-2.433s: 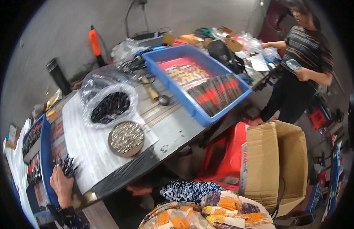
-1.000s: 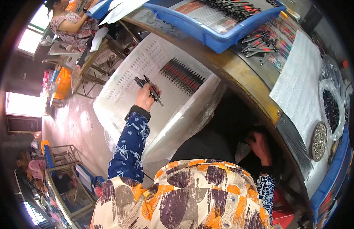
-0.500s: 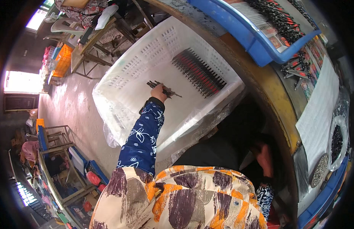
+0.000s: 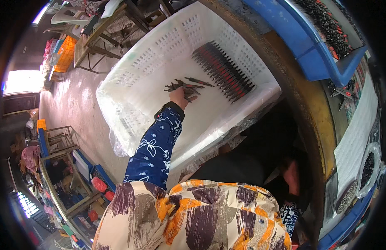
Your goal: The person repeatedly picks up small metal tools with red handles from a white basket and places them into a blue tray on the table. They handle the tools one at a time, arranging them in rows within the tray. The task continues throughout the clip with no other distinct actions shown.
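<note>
While the left hand (image 4: 179, 98) is at a bunch of loose sticks (image 4: 178, 86) mid-basket, thumb out to the side, can't tell if it's gripping. One stick (image 4: 200, 81) points at the row (image 4: 224, 71) along the white basket's (image 4: 122, 104) wall nearest the tabletop (image 4: 320, 125). Right hand (image 4: 290, 178) in shadow by the tabletop edge, state unclear. Blue tray (image 4: 303, 54) sits on top.
</note>
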Demonstrator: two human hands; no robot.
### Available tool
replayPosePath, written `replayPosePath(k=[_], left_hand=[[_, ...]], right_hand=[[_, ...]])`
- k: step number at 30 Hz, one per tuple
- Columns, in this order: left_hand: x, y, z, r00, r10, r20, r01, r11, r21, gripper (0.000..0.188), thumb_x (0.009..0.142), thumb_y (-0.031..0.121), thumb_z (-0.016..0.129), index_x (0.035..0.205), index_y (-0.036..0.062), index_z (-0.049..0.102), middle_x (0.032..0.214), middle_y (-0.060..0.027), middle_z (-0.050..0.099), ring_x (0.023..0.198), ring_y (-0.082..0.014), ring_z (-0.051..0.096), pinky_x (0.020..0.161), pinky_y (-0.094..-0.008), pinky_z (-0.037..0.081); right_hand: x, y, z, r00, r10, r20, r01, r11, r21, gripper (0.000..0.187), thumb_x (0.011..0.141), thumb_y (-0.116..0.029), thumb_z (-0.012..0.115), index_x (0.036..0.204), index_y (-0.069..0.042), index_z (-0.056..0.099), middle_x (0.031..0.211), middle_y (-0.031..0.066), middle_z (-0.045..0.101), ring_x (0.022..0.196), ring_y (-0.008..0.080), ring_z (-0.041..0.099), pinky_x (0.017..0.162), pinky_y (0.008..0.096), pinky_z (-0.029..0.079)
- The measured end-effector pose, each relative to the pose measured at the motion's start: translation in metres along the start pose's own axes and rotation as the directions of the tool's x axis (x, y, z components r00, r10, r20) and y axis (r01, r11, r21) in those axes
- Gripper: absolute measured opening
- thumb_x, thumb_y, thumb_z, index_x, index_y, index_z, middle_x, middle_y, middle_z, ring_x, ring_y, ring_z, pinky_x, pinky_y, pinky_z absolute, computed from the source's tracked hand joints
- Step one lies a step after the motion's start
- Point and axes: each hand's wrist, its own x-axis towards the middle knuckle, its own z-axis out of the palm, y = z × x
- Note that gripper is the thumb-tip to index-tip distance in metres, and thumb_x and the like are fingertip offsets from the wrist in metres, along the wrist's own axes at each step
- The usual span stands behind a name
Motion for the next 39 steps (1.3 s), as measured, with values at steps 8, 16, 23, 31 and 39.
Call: replayPosePath(k=[8, 16, 23, 31, 39], left_hand=[[-0.025, -0.007, 0.005, 0.931, -0.231, -0.282, 0.227, 0.973, -0.046, 0.028, 0.088, 0.004, 0.037, 0.112, -0.0007, 0.052, 0.1, -0.0209, 0.056, 0.091, -0.0386, 0.058, 0.075, -0.0584, 0.049], [-0.054, 0.022, 0.012, 0.891, 0.4, -0.217, -0.009, 0.494, 0.87, 0.025, 0.077, 0.007, 0.06, 0.101, -0.001, 0.06, 0.11, -0.0235, 0.056, 0.101, -0.0356, 0.057, 0.082, -0.0382, 0.047], [-0.018, 0.034, 0.025, 0.64, 0.633, 0.436, -0.478, -0.116, 0.871, 0.025, 0.074, 0.003, 0.059, 0.098, 0.0064, 0.062, 0.106, -0.0142, 0.057, 0.097, -0.0357, 0.055, 0.081, -0.0424, 0.047], [0.01, 0.027, 0.031, 0.621, 0.536, 0.572, -0.44, -0.365, 0.82, 0.024, 0.077, 0.002, 0.056, 0.098, 0.01, 0.062, 0.102, -0.0074, 0.058, 0.092, -0.0309, 0.057, 0.075, -0.0411, 0.049], [0.016, 0.033, 0.015, 0.53, 0.515, 0.673, -0.534, -0.414, 0.737, 0.017, 0.079, 0.003, 0.055, 0.094, 0.0095, 0.06, 0.091, -0.0086, 0.058, 0.088, -0.0323, 0.057, 0.073, -0.0411, 0.049]], right_hand=[[0.006, 0.001, -0.008, 0.991, 0.051, 0.128, -0.056, 0.998, 0.032, 0.031, 0.079, -0.014, 0.062, 0.105, 0.002, 0.061, 0.101, 0.0204, 0.064, 0.09, 0.0323, 0.061, 0.074, 0.0391, 0.049], [-0.001, 0.001, -0.002, 0.997, 0.037, 0.069, -0.05, 0.98, 0.195, 0.029, 0.081, -0.012, 0.058, 0.104, 0.006, 0.058, 0.099, 0.0229, 0.061, 0.088, 0.0321, 0.058, 0.074, 0.0403, 0.046], [-0.008, -0.026, -0.023, 0.987, 0.096, 0.127, -0.124, 0.963, 0.238, 0.03, 0.079, -0.013, 0.061, 0.1, 0.007, 0.059, 0.095, 0.0233, 0.062, 0.086, 0.0316, 0.059, 0.074, 0.0405, 0.045], [-0.011, -0.017, -0.018, 0.97, 0.203, 0.132, -0.21, 0.977, 0.046, 0.039, 0.081, -0.018, 0.06, 0.111, 0.005, 0.053, 0.104, 0.0256, 0.057, 0.094, 0.037, 0.055, 0.079, 0.0416, 0.044], [-0.012, -0.016, -0.02, 0.942, 0.23, 0.246, -0.244, 0.969, 0.027, 0.03, 0.085, -0.018, 0.055, 0.103, 0.006, 0.057, 0.097, 0.0256, 0.059, 0.092, 0.038, 0.056, 0.078, 0.0427, 0.045]])
